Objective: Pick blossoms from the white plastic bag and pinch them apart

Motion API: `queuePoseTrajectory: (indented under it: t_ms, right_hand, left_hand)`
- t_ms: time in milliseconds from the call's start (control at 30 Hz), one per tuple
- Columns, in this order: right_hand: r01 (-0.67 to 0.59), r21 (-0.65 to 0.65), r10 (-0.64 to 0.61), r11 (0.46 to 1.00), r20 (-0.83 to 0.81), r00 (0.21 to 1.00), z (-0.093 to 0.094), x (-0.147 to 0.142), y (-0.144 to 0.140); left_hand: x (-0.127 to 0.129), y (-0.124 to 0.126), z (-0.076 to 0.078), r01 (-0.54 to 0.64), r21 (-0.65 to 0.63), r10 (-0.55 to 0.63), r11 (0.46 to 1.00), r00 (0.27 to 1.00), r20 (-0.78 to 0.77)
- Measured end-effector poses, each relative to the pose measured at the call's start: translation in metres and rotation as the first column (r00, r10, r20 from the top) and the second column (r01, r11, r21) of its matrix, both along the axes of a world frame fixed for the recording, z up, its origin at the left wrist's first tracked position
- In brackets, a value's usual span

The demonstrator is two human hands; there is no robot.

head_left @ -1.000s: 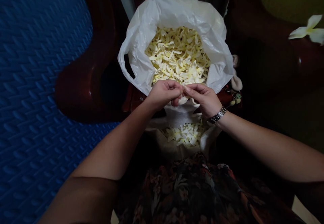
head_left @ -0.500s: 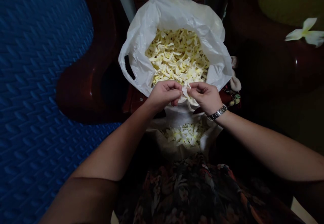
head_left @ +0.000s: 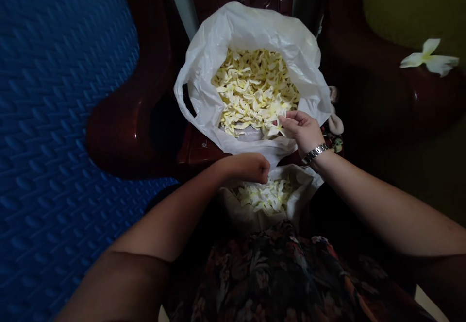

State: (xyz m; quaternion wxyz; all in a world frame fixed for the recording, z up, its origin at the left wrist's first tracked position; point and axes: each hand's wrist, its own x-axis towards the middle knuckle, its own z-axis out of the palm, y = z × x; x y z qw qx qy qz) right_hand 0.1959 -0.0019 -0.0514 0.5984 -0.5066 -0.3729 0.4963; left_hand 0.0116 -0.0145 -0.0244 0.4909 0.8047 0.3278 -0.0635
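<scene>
A white plastic bag (head_left: 204, 50) stands open in front of me, with many cream-white flowers (head_left: 255, 86) heaped inside. At its near right rim my right hand (head_left: 304, 130), with a metal watch at the wrist, is closed at the fingertips on a white flower (head_left: 275, 130). Lower and nearer to me, my left hand (head_left: 253, 166) is curled shut above a smaller white bag (head_left: 251, 220). Whatever its fingers may hold is hidden. White flower pieces (head_left: 267, 198) lie in that smaller bag.
The large bag rests on a dark red carved wooden seat (head_left: 196, 147). Curved wooden armrests stand at left (head_left: 112, 132) and right (head_left: 429, 91); a single white flower (head_left: 429, 59) lies on the right one. Blue textured matting (head_left: 47, 166) covers the left side.
My hands were together at the bag's near rim with a white flower between them. The left has moved down over the smaller bag, while the right has shifted slightly right, over the large bag's edge.
</scene>
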Motion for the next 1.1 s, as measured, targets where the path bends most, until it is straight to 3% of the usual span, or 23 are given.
queuePoseTrajectory:
  t_ms: [167,200,233,300,367,467,667,733,900,1100]
  right_hand:
    - [-0.040,-0.029,0.039,0.999,-0.030,0.999,-0.001,-0.003,-0.004]
    - [-0.043,-0.037,0.042,0.998,-0.036,0.998,0.000,-0.004,-0.005]
    - [-0.049,-0.050,0.046,0.998,-0.053,0.998,0.000,-0.004,-0.006]
    - [-0.072,-0.095,0.060,0.993,-0.125,0.990,0.003,-0.006,-0.007]
    - [-0.108,-0.150,0.074,0.983,-0.214,0.974,0.005,-0.008,-0.008]
    - [-0.180,-0.191,0.117,0.965,-0.301,0.946,0.007,-0.011,-0.009]
    - [-0.215,-0.170,0.141,0.962,-0.365,0.920,0.002,-0.017,-0.014]
    - [-0.239,-0.155,0.164,0.959,-0.384,0.909,0.002,-0.018,-0.016]
    - [-0.332,-0.115,0.259,0.936,-0.411,0.874,0.006,-0.019,-0.018]
    - [-0.360,-0.127,0.284,0.924,-0.402,0.871,0.009,-0.015,-0.017]
  left_hand:
    - [-0.005,0.007,-0.005,-0.057,0.096,0.060,0.994,0.998,-0.030]
    - [-0.008,0.012,-0.002,-0.098,0.104,0.098,0.990,0.995,-0.003]
    - [-0.011,0.018,0.000,-0.211,0.100,0.202,0.972,0.975,0.091]
    - [-0.015,0.026,0.004,-0.434,0.017,0.408,0.901,0.857,0.314]
    - [-0.013,0.028,0.006,-0.533,-0.061,0.493,0.844,0.725,0.481]
    - [-0.006,0.023,0.003,-0.569,-0.008,0.456,0.822,0.650,0.607]
    - [0.004,0.018,-0.007,-0.626,0.116,0.399,0.771,0.618,0.678]
    - [0.004,0.019,-0.007,-0.650,0.068,0.441,0.757,0.584,0.682]
    - [0.000,0.020,0.005,-0.628,-0.192,0.594,0.754,0.527,0.607]
    - [-0.002,0.018,0.014,-0.622,-0.267,0.649,0.736,0.534,0.542]
